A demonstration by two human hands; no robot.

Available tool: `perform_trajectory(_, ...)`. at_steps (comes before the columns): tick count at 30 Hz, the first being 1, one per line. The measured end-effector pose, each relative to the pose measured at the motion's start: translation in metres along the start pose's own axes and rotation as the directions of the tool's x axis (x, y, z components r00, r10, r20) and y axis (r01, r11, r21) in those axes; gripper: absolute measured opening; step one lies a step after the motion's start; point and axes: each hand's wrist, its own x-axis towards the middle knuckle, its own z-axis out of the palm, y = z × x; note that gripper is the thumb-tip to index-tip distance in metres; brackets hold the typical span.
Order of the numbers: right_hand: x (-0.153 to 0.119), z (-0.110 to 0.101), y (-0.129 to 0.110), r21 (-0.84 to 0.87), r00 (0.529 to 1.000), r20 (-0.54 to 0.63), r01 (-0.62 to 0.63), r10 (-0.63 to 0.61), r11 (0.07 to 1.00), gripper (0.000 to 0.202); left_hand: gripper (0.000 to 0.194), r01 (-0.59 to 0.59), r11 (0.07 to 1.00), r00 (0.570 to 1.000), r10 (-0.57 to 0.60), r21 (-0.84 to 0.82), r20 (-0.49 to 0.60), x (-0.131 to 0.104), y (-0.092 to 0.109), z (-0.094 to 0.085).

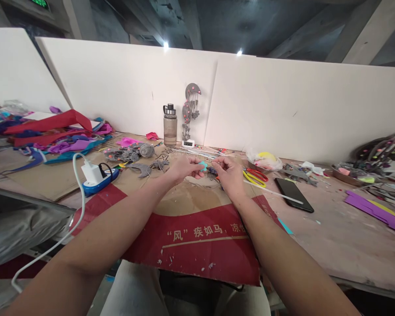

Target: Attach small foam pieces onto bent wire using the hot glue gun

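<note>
My left hand (187, 169) pinches a small teal piece (202, 166) between thumb and fingertips, above the cardboard sheet (204, 232). Close to its right, my right hand (228, 173) has its thumb and fingers pressed together; what they hold, if anything, is too small to make out. A small dark bundle (212, 171) lies between the hands. Scissors with yellow handles (254, 179) and others with red handles (259, 174) lie just right of my right hand. Grey felt pieces (141, 169) and a grey yarn ball (147, 150) are to the left.
A bottle (170, 127) stands at the back near a small digital clock (188, 143) and a hanging grey moon ornament (193, 91). A white charger (92, 172) sits on a blue power strip (100, 183) at left. A black phone (293, 194) lies right; felt strips (49, 127) pile far left.
</note>
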Motion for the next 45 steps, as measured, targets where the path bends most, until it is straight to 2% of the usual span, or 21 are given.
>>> perform_trajectory(4,-0.0006,-0.0002,0.0007,-0.052,0.998,0.014,0.059,-0.058,0.997,0.010,0.018,0.007,1.000,0.999,-0.008,0.014,0.045,-0.0015,-0.0003,0.0021)
perform_trajectory(10,-0.0013,0.0006,0.0021,-0.098,0.992,0.048,0.123,-0.119,0.988,0.010,0.017,0.009,1.000,0.999,-0.010,0.013,0.052,-0.0039,0.0023,0.0039)
perform_trajectory(24,-0.0023,-0.0009,0.0013,-0.150,0.983,0.097,0.167,-0.153,0.975,0.010,0.016,-0.005,0.999,0.996,0.001,0.046,0.090,-0.0054,0.0035,0.0031)
perform_trajectory(31,-0.0025,-0.0007,0.0030,-0.158,0.981,0.113,0.172,-0.155,0.972,0.011,0.009,0.001,1.000,0.997,-0.002,0.012,0.076,-0.0050,0.0040,0.0026)
perform_trajectory(45,-0.0051,-0.0021,0.0020,-0.222,0.970,0.146,0.224,-0.195,0.949,0.014,0.011,0.007,1.000,0.999,-0.008,0.024,0.052,-0.0063,0.0048,0.0036)
